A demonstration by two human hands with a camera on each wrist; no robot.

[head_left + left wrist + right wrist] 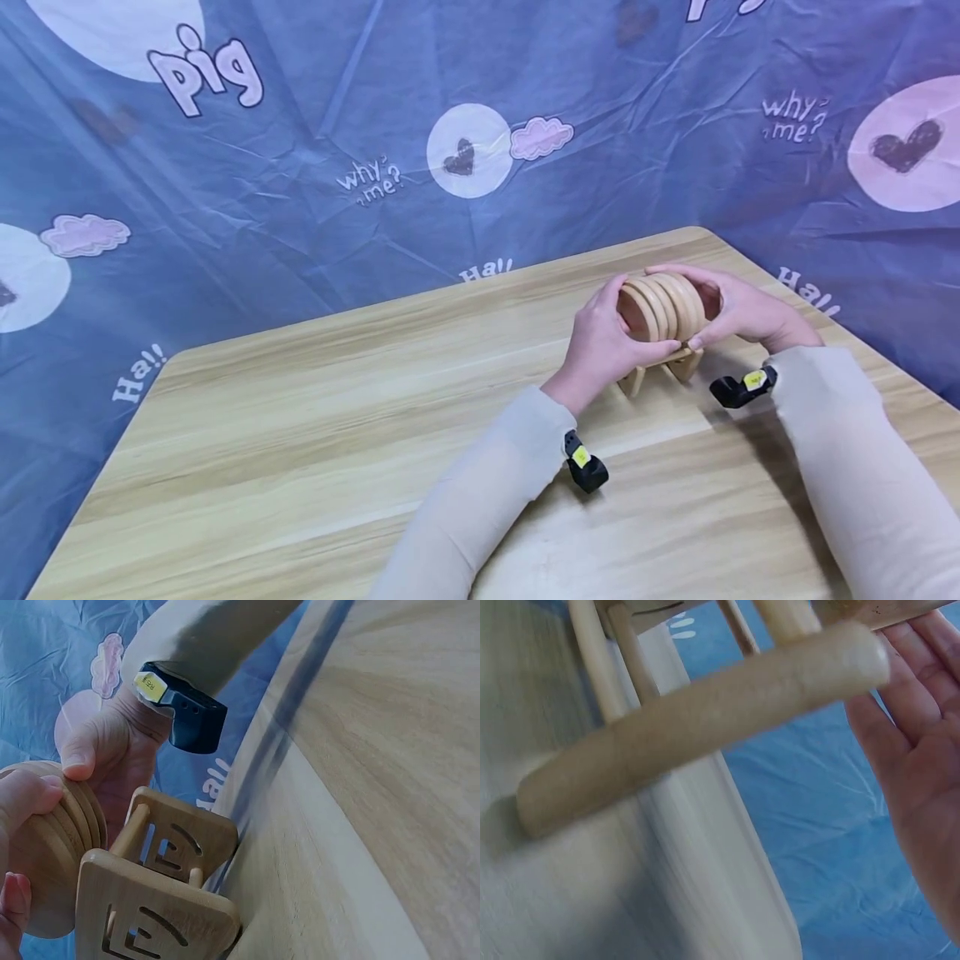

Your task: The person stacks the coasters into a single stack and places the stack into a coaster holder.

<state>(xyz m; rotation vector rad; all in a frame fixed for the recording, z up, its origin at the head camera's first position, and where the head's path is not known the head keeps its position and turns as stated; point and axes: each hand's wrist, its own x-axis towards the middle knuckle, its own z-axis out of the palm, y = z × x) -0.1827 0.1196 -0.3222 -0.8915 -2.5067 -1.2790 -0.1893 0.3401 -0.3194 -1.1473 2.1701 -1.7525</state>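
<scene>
Several round wooden discs like coasters (666, 307) stand on edge, pressed together in a stack, near the table's right side. My left hand (595, 340) grips the stack from the left, thumb along its lower side. On the opposite end, my right hand (738, 307) holds it with thumb below and fingers over the top. Under the stack stands a small wooden rack (157, 907), with two cut-out side panels joined by round rods. The right wrist view shows one panel edge of the rack (705, 727) close up, with the right hand (930, 772) beside it.
The wood-grain table (300, 433) extends left and toward the front. A blue printed cloth (315, 208) hangs behind it and along the right. Black wrist cameras are strapped over both pale sleeves (480, 492), low over the tabletop.
</scene>
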